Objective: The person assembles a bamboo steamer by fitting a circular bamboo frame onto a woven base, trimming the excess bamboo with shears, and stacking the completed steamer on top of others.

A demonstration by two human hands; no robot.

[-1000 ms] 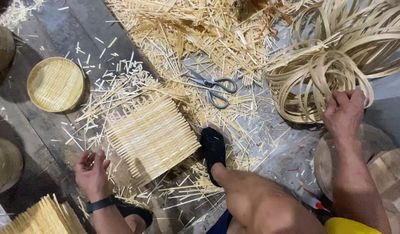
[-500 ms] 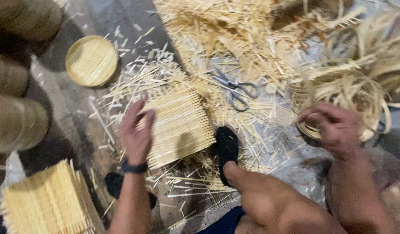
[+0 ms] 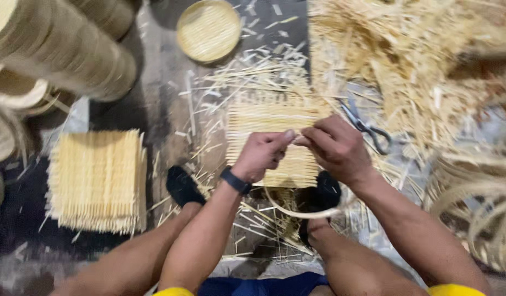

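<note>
Thin pale bamboo strip (image 3: 297, 211): we see it bent into a loop, seemingly pinched at fingertips.
Position: above square woven mat (image 3: 275, 143).

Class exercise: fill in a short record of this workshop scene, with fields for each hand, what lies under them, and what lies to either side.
left hand: pinches the bamboo strip
right hand: pinches the same strip, fingertips meeting the left's
strip: curves in a loop below the hands
under hands: woven mat
left side: stack of woven mats
right side: scissors
top: round woven tray
</note>
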